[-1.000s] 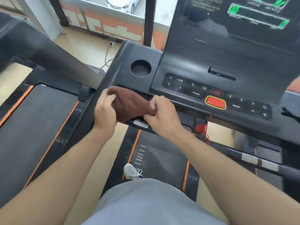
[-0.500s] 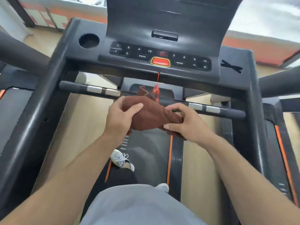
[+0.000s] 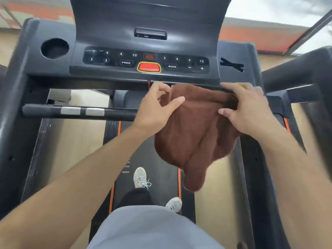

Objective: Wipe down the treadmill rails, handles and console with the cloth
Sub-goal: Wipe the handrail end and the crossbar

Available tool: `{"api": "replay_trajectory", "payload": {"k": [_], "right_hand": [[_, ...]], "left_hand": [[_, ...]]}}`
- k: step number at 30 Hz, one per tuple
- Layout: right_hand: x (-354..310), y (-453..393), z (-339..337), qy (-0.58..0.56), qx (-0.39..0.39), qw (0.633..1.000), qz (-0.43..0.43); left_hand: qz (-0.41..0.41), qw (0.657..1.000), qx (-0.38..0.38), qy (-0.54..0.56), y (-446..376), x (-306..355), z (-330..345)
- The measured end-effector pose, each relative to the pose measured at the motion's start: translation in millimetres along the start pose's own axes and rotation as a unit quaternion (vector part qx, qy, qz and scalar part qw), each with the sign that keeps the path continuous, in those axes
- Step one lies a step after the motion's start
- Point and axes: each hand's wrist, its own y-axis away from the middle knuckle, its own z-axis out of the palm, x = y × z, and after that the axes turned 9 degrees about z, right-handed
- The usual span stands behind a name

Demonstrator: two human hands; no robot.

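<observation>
Below the console's near edge: step in hand: cloth being spread, no wiping contact visible.
Treadmill console [image 3: 53, 69]: button panel with red stop key [image 3: 149, 67], cup well at left corner.
Crossbar handle [image 3: 45, 110]: runs left from the hands, silver sensor pads.
Brown cloth [image 3: 195, 133]: hangs between both hands, over the belt [image 3: 143, 155].
Left hand [image 3: 156, 108]: fingers curled, pinching the cloth's left edge.
Right hand [image 3: 249, 108]: gripping the bunched right edge.
Next move, likely: fold the cloth into a pad, press it onto the crossbar or console.

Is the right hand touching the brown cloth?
Touching. The head view shows the right hand pinching the brown cloth's top edge between thumb and fingers.
</observation>
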Motion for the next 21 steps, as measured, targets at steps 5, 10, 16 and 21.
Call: {"api": "replay_trajectory", "payload": {"k": [5, 10, 16, 21], "right_hand": [[-29, -45, 94, 0.197, -0.167, 0.963, -0.076], [-40, -53, 127, 0.199, -0.077, 0.969, -0.126], [-115, -49, 162, 0.133, -0.103, 0.96, -0.222], [-103, -56, 163, 0.146, -0.099, 0.955, -0.239]], "left_hand": [[0.007, 0.966, -0.048, -0.253, -47, -65, -37], [0.072, 0.938, -0.065, -0.333, -44, -88, -34], [0.095, 0.933, -0.002, -0.347, -40, -89, -34], [0.107, 0.919, 0.001, -0.38, -40, -89, -32]]}}
